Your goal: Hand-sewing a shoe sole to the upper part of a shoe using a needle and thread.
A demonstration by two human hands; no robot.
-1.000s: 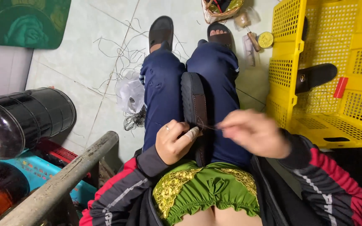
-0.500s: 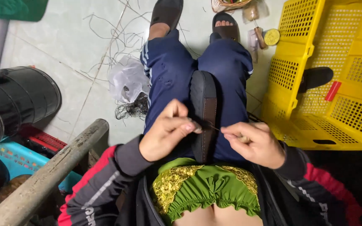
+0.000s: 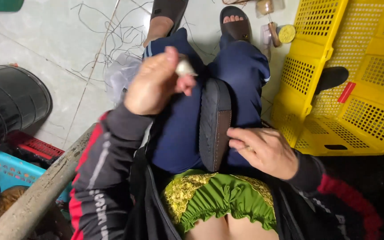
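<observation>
Right hand point(image 3: 263, 151) sits closest, fingers curled against the dark shoe sole point(image 3: 214, 124) wedged upright between the knees, maybe pinching something tiny, can't tell. Left hand point(image 3: 154, 82) is raised further out, its grip pinching a small whitish lump point(image 3: 185, 68). Yellow crate point(image 3: 347, 80) beyond.

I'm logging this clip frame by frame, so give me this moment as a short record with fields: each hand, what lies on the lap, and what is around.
left hand: raised over the left knee, grip pinching a small whitish object
right hand: resting against the shoe sole
shoe sole: dark, on edge between the thighs
yellow crate: on the floor to the right
floor: pale tiles with loose thin strands
black barrel: to the left
</observation>
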